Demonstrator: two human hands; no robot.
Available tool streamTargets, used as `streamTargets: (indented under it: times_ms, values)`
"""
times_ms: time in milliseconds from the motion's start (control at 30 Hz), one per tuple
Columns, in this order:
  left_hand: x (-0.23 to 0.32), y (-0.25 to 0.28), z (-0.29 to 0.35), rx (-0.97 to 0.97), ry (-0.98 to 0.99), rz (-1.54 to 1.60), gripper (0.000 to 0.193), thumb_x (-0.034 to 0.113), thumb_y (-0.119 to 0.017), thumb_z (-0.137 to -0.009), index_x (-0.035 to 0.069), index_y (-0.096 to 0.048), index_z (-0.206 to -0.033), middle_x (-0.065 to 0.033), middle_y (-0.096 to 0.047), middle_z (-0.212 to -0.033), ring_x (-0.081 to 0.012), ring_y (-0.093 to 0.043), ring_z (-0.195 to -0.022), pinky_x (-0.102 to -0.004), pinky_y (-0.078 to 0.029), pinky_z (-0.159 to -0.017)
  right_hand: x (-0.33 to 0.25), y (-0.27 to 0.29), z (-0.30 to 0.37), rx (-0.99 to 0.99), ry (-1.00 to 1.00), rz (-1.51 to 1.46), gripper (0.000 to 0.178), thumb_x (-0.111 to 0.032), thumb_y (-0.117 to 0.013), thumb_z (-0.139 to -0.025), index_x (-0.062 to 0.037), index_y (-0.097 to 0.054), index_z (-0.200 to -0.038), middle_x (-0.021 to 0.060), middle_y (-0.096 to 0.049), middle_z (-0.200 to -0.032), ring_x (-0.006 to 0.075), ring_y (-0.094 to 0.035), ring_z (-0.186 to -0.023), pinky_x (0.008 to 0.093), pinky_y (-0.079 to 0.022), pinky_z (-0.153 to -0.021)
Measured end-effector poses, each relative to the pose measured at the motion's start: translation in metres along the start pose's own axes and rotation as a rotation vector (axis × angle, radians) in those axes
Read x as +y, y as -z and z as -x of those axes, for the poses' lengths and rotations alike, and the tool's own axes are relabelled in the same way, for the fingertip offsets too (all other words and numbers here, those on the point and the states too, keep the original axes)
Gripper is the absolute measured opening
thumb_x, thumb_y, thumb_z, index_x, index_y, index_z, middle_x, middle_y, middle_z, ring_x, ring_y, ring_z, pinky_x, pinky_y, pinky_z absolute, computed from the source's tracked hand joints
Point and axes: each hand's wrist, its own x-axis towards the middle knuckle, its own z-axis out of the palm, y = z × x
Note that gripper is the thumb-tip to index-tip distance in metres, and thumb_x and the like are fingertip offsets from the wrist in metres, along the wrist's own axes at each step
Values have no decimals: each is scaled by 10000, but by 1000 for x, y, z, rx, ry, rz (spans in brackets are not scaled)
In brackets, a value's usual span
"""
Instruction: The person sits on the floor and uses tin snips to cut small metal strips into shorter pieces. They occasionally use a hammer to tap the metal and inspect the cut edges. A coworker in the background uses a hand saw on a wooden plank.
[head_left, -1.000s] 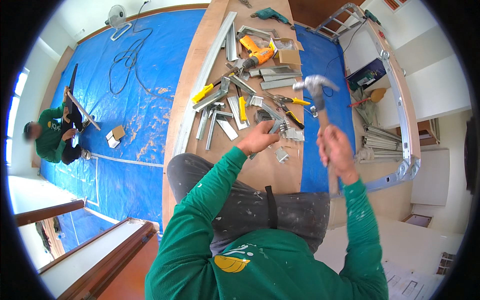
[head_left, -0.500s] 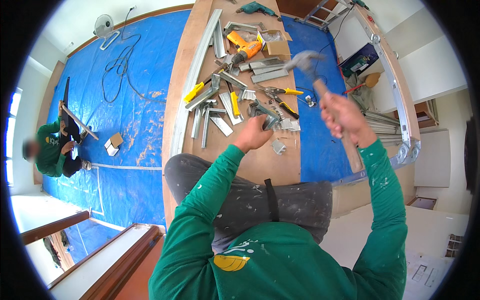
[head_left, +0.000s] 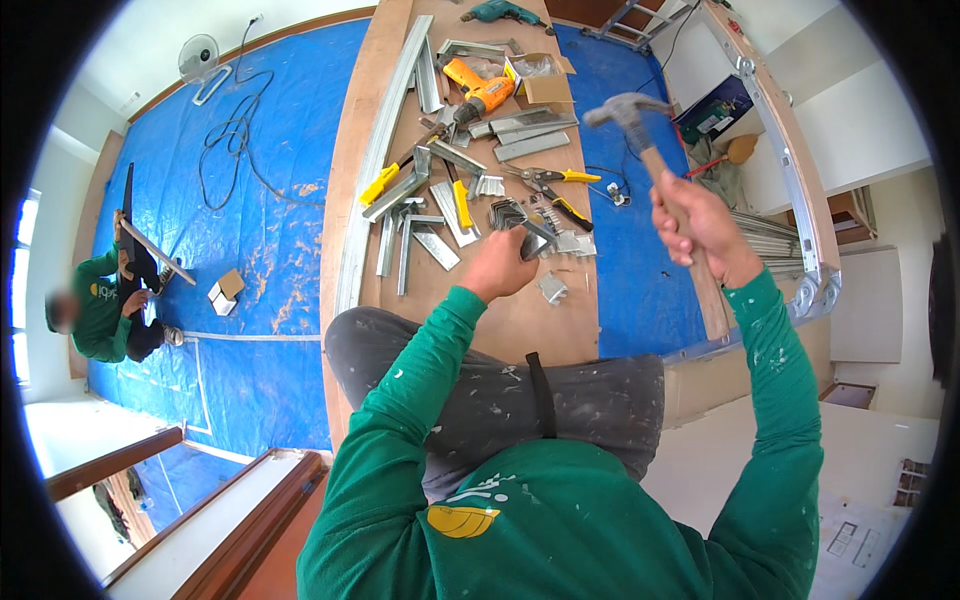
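My right hand (head_left: pixel 706 228) is wrapped round the wooden handle of a claw hammer (head_left: pixel 651 162), raised above the right side of the board with its metal head pointing up and away. My left hand (head_left: pixel 500 264) grips a bent metal bracket (head_left: pixel 538 237) low over the board, its fingers partly hidden by the hand. Just beyond it sits a cluster of angled brackets (head_left: pixel 508 212). A pair of yellow-handled pliers (head_left: pixel 565 200) lies to the right, and yellow-handled snips (head_left: pixel 461 203) to the left. A small flat metal piece (head_left: pixel 551 288) rests nearer to me.
An orange cordless drill (head_left: pixel 482 92), an opened cardboard box (head_left: pixel 546 86), cut metal channels (head_left: pixel 534 135) and a teal drill (head_left: pixel 504 13) lie farther along the wooden board (head_left: pixel 570 330). At left, a co-worker (head_left: pixel 105 300) sits on blue sheeting (head_left: pixel 270 250) beside a small box (head_left: pixel 226 292).
The hammer and my right hand have shifted slightly right and the hammer head shows sharper. My left hand stays on the bracket; the whole view has shifted a little.
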Motion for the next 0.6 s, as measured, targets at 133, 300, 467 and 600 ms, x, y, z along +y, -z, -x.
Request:
streamTargets:
  times_ms: [133, 300, 467, 600]
  values:
    - [0, -2, -9, 82, 76, -112, 339, 199, -711, -795, -41, -664, -1030, -297, -716, -862, -485, -711, -852, -545, -572, -780, 6, 15, -4, 140, 99, 53, 398, -495, -496, -1116, -102, -536, -1064, -15, -505, -740, 67, -427, -461, 263, -371, -375]
    - [-16, 5, -9, 285, 201, -26, 333, 216, -748, -807, 24, -623, -1050, -223, -732, -830, -440, -727, -804, -539, -588, -733, 76, -21, -26, 50, 58, -31, 384, -476, -489, -1118, -104, -550, -1044, -11, -512, -714, 85, -441, -451, 282, -387, -370]
    - [-9, 8, -12, 392, 163, 351, 370, 225, -756, -803, 17, -659, -1093, -245, -731, -907, -432, -721, -880, -531, -580, -794, 195, -46, -62, 346, 216, 215, 275, -332, -504, -1124, -118, -564, -963, -33, -476, -664, 59, -415, -459, 255, -320, -380]
    - [-7, -3, 1, 514, 24, 317, 391, 329, -771, -860, 7, -595, -995, -230, -663, -751, -467, -678, -767, -538, -541, -705, 255, -58, -91, 505, 521, 795, 310, -282, -583, -1077, 28, -591, -1087, 112, -560, -783, 294, -584, -709, 438, -469, -668]
